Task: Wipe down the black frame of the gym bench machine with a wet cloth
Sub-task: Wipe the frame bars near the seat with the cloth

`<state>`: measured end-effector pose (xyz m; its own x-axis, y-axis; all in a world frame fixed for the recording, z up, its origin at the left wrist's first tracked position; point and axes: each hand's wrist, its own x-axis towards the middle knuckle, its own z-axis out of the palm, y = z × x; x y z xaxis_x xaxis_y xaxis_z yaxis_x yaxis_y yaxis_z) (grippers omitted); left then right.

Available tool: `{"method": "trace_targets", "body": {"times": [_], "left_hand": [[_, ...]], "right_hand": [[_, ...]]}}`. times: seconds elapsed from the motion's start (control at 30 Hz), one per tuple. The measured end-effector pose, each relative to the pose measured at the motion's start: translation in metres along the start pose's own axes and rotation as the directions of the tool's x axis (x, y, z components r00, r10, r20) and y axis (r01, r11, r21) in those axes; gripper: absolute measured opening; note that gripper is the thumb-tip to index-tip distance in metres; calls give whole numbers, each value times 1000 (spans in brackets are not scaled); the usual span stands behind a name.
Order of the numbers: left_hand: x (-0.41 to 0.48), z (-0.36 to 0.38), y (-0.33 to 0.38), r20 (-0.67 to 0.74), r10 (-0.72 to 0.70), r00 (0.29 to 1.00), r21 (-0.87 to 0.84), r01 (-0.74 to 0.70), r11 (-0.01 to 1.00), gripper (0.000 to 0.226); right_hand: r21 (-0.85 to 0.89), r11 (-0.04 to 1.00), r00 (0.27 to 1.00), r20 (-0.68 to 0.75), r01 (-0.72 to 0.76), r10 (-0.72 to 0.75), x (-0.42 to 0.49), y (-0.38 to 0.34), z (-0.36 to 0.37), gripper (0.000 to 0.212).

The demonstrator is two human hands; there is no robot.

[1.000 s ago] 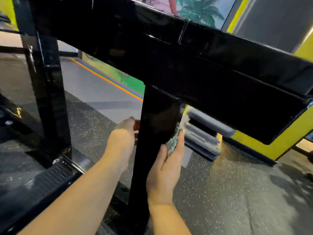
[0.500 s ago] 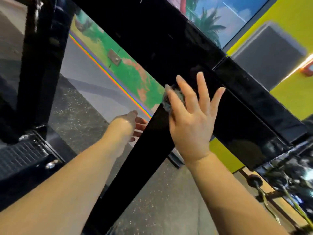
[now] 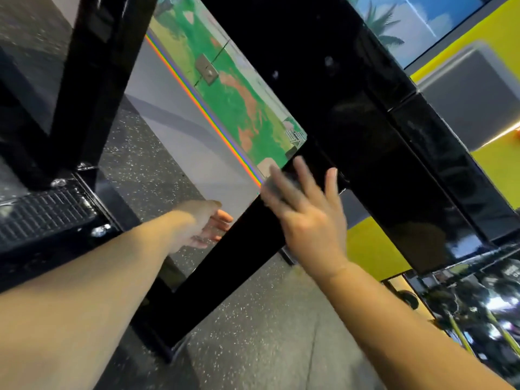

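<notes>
While the right hand [image 3: 312,218] presses the wet cloth [image 3: 277,183] flat against the black post [image 3: 225,266], the step in hand seems to be the wiping of this post near the place where it joins the big crossbeam [image 3: 365,130]. The post runs from the lower middle of the picture up to the centre, and the crossbeam goes from the top middle down to the right edge. The right fingers [image 3: 332,181] are straight and spread, so the cloth is pushed by the palm and fingers and not gripped; it shows only as a blurred grey patch at the fingertips. The left hand [image 3: 208,223] is left of the post, in the middle of the picture, with relaxed fingers that hold nothing. If it touches the far side of the post cannot be told.

To do this step well, the person should probably keep the whole palm on the cloth so that it does not slip out, and make long strokes along the post instead of short ones. The corner under the crossbeam likely needs a folded edge of the cloth. Since the black paint is glossy, streaks may stay visible, so overlapping passes are advisable. The left hand could steady the body against the frame.
</notes>
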<state>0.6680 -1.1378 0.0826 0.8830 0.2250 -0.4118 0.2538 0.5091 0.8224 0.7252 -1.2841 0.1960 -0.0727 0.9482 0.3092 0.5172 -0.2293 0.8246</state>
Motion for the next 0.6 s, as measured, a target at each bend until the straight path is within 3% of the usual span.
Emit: {"method": "trace_targets", "body": {"times": [0.07,0.13,0.23,0.33,0.47,0.5,0.53,0.6], "left_hand": [[2,-5,-4,20,21,1000,-10,-21,1000,37],[6,-10,-10,45,40,998,-44,-38,998,36],[12,-16,-25,84,36,996,-83,-29,996,40],[17,-20,-43,58,-6,998,-40,8,999,36],[23,-24,-70,-10,-100,995,76,101,992,34],[24,-26,-74,-22,-115,993,103,116,988,35],[25,-28,-75,-33,-125,992,118,128,985,35],[29,-31,-76,-39,-144,989,137,148,979,29]], "right_hand": [[-52,987,981,-130,-149,141,18,26,-11,29],[-55,980,974,-134,-191,182,26,23,-10,34],[-7,988,987,15,-157,157,10,-23,13,57],[29,999,971,238,-22,14,-32,-97,47,55],[139,974,803,552,179,-226,-81,-174,78,53],[149,969,791,559,198,-248,-83,-181,80,48],[173,968,804,540,184,-250,-81,-178,77,43],[193,978,914,376,82,-150,-73,-157,71,40]]}}
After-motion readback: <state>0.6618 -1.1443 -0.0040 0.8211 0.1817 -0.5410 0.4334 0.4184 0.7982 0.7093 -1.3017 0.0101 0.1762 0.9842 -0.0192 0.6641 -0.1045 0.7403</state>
